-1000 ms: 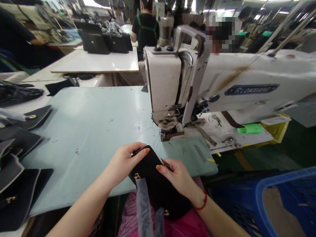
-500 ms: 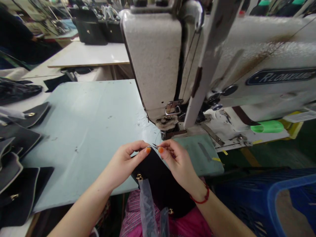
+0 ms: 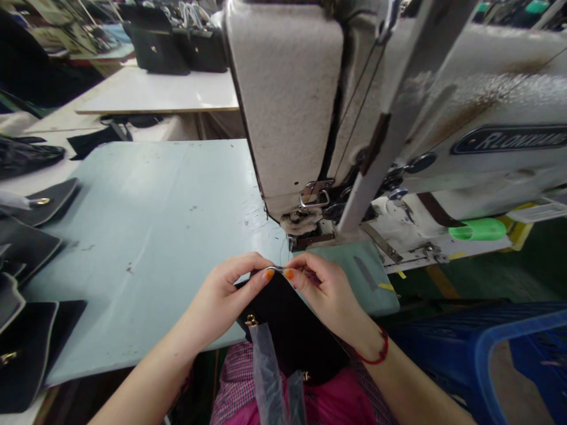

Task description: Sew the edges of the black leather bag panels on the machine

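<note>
The right hand [image 3: 325, 290], which a second ago lay along the side of the black bag [image 3: 295, 327], is now at its top corner, pinching what looks like a small tool [image 3: 279, 269] there, so the work seems to centre on that edge. The left hand [image 3: 221, 295] grips the same corner between thumb and bent fingers, the two thumbs almost meeting. The bag hangs over the worktop's [image 3: 168, 248] front edge, corner pointing towards the sewing machine [image 3: 287, 106], long axis slanting down and rightwards to the lap [image 3: 328, 401].
</note>
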`<action>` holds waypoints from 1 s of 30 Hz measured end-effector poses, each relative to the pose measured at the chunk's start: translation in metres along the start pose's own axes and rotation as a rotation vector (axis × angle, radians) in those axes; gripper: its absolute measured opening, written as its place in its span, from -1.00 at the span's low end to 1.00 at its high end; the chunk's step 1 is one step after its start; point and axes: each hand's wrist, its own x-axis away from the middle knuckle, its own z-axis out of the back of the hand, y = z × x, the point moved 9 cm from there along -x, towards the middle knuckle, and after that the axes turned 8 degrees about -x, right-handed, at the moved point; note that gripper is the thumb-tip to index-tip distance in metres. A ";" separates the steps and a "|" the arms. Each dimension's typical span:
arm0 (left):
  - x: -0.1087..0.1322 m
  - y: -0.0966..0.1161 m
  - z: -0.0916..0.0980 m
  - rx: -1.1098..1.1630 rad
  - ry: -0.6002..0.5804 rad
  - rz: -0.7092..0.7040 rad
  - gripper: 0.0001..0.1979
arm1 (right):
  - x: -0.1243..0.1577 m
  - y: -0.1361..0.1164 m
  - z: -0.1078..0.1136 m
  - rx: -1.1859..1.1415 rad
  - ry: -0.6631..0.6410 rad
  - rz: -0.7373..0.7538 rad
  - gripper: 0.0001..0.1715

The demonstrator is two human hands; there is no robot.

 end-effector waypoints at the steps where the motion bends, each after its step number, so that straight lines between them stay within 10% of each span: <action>1: 0.000 0.001 0.000 -0.011 0.003 -0.006 -0.79 | 0.000 -0.001 0.001 0.007 -0.002 0.002 -0.75; 30: 0.000 0.004 0.000 -0.060 0.020 -0.060 -0.84 | 0.005 0.011 0.004 -0.206 0.032 -0.042 -0.76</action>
